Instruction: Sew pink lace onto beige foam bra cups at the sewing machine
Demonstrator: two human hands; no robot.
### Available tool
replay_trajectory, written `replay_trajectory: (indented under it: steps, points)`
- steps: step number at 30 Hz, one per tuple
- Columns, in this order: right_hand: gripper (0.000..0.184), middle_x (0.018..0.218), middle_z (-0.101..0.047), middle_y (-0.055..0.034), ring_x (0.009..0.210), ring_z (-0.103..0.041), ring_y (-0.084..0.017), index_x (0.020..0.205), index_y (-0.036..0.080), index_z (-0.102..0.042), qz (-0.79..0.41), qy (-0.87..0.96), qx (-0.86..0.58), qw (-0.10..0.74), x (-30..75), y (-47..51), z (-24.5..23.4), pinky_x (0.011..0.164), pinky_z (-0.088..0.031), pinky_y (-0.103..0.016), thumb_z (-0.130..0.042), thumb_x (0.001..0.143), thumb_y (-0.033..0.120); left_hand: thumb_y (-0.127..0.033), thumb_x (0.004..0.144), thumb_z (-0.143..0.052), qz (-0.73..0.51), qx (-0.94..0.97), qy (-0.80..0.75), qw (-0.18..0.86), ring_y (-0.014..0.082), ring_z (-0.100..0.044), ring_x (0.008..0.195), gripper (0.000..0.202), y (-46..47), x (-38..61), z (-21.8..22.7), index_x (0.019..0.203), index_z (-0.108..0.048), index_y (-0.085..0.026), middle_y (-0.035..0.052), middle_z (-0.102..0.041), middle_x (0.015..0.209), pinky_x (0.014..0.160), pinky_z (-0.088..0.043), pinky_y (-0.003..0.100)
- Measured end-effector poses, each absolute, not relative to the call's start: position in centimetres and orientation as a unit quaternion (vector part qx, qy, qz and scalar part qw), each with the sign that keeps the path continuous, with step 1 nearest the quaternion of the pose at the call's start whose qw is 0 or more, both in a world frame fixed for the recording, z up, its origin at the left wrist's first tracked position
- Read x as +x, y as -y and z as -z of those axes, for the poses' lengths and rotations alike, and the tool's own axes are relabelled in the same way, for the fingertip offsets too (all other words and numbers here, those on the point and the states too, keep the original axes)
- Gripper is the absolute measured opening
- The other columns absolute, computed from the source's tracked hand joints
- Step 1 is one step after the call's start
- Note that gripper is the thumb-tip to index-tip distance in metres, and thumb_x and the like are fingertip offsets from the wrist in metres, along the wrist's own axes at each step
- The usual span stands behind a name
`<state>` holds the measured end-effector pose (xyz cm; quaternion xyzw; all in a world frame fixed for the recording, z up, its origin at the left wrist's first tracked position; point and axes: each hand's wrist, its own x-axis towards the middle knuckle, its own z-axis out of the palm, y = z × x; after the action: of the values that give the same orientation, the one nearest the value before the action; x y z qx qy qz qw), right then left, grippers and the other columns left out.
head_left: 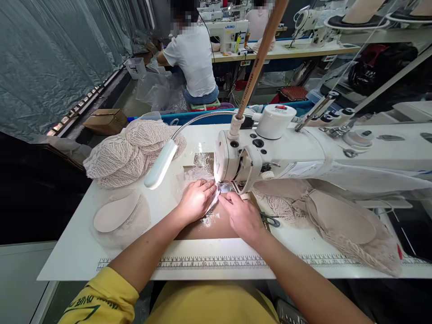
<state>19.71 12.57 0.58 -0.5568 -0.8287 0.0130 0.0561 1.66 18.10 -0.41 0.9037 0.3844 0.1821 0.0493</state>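
Fingers (206, 189) of the left hand (195, 200) lie extended and nearly flat, pressing down on the lace piece (209, 215) without closing around it. The right hand (241, 216) has its fingers drawn together on the same piece. Whether they pinch its edge or only press on it cannot be told.

**Position.** The lace piece lies under both sets of fingertips on a brown mat (205, 230). Its far end runs to the presser foot (225, 186) of the sewing machine (236, 157), just ahead of the fingertips.

**Surroundings.**
- Snips (270, 219) lie just outboard of the right hand.
- A lamp (161, 164) hangs outboard of the left fingers.
- A heap of lace cups (131, 153) sits beyond the lamp on the table (81, 252).

**Hazards (assessment).**
1. Fingertip injury: both hands sit very close to the foot, so any forward slip would likely bring a fingertip under the needle.
2. Skewed seam: unequal pressure between the two hands would probably let the thin, slippery lace rotate.
3. Puckering: stretching the open mesh between the hands could distort it.
4. Snagging: the snips lie close enough to catch loose lace.
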Motion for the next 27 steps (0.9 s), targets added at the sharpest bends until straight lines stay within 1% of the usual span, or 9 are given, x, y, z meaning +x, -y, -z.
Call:
replay_trajectory:
  steps: [3,8,11,13,17,20,23,25,27]
  points:
    - [0.048,0.096,-0.062,-0.0066,0.079,-0.051,-0.018,0.12,0.022,-0.063,-0.008,0.829,-0.55,0.102,20.0,-12.5,0.1,0.065,-0.034,-0.029,-0.043,0.081,0.001,-0.028,0.092,-0.046,-0.165,0.895,-0.413,0.046,0.029,-0.054,0.105,0.036,-17.8,1.6,0.3,0.122,-0.06,-0.014,0.0121,-0.063,0.122,0.086,-0.048,0.046]
    - [0.042,0.092,-0.063,-0.0055,0.077,-0.049,-0.018,0.11,0.021,-0.067,-0.006,0.825,-0.544,0.152,20.3,-12.5,0.7,0.067,-0.035,-0.029,-0.042,0.082,0.002,-0.023,0.09,-0.045,-0.156,0.88,-0.446,0.05,0.0353,-0.043,0.124,0.037,-17.4,1.4,0.2,0.124,-0.058,-0.019,0.011,-0.055,0.133,0.098,-0.038,0.057]
    - [0.04,0.093,-0.064,-0.0058,0.076,-0.051,-0.018,0.109,0.02,-0.067,-0.009,0.824,-0.535,0.184,20.3,-12.5,0.8,0.069,-0.038,-0.029,-0.042,0.083,0.003,-0.02,0.087,-0.046,-0.151,0.863,-0.475,0.078,0.0395,-0.038,0.129,0.038,-17.5,0.9,-0.1,0.122,-0.06,-0.023,0.0085,-0.053,0.137,0.1,-0.029,0.068]
    - [0.039,0.094,-0.065,-0.0061,0.078,-0.052,-0.018,0.108,0.019,-0.068,-0.011,0.821,-0.529,0.214,20.5,-12.5,0.8,0.071,-0.04,-0.029,-0.041,0.084,0.004,-0.016,0.083,-0.048,-0.154,0.852,-0.486,0.118,0.0396,-0.037,0.131,0.039,-17.4,0.3,-0.5,0.118,-0.063,-0.023,0.0064,-0.053,0.137,0.102,-0.025,0.07]
    - [0.037,0.095,-0.066,-0.0064,0.082,-0.056,-0.019,0.106,0.017,-0.068,-0.027,0.819,-0.512,0.259,20.8,-12.4,1.0,0.072,-0.044,-0.03,-0.042,0.084,0.004,-0.008,0.072,-0.05,-0.137,0.875,-0.384,0.259,0.0317,-0.041,0.131,0.036,-16.3,-1.2,-2.1,0.095,-0.072,-0.023,0.0015,-0.06,0.129,0.11,-0.024,0.061]
    - [0.036,0.09,-0.066,-0.006,0.081,-0.057,-0.018,0.101,0.018,-0.07,-0.039,0.823,-0.496,0.276,21.0,-12.4,0.9,0.072,-0.046,-0.03,-0.042,0.083,0.003,-0.005,0.071,-0.049,-0.144,0.886,-0.279,0.34,0.0246,-0.048,0.127,0.037,-14.4,-1.9,-3.4,0.092,-0.072,-0.023,-0.0004,-0.066,0.121,0.112,-0.031,0.048]
    - [0.034,0.088,-0.066,-0.0062,0.082,-0.058,-0.019,0.098,0.018,-0.071,-0.054,0.829,-0.479,0.285,21.0,-12.3,0.7,0.073,-0.047,-0.03,-0.042,0.085,0.006,-0.011,0.079,-0.049,-0.219,0.861,-0.318,0.33,0.0222,-0.051,0.123,0.033,-12.8,-2.2,-4.0,0.104,-0.068,-0.021,0.0038,-0.063,0.124,0.107,-0.041,0.039]
    - [0.033,0.088,-0.067,-0.0061,0.083,-0.058,-0.019,0.098,0.019,-0.071,-0.062,0.829,-0.473,0.293,21.1,-12.2,0.6,0.074,-0.047,-0.031,-0.043,0.085,0.007,-0.019,0.086,-0.049,-0.238,0.843,-0.385,0.29,0.0232,-0.054,0.12,0.031,-12.3,-2.1,-3.7,0.112,-0.065,-0.019,0.0078,-0.061,0.127,0.103,-0.044,0.039]
    - [0.032,0.089,-0.067,-0.0058,0.083,-0.059,-0.019,0.097,0.019,-0.07,-0.066,0.825,-0.471,0.304,21.1,-12.2,0.6,0.073,-0.047,-0.031,-0.042,0.085,0.008,-0.026,0.088,-0.051,-0.208,0.853,-0.413,0.244,0.0262,-0.053,0.12,0.031,-12.3,-1.8,-3.1,0.115,-0.064,-0.018,0.0106,-0.06,0.128,0.103,-0.043,0.044]
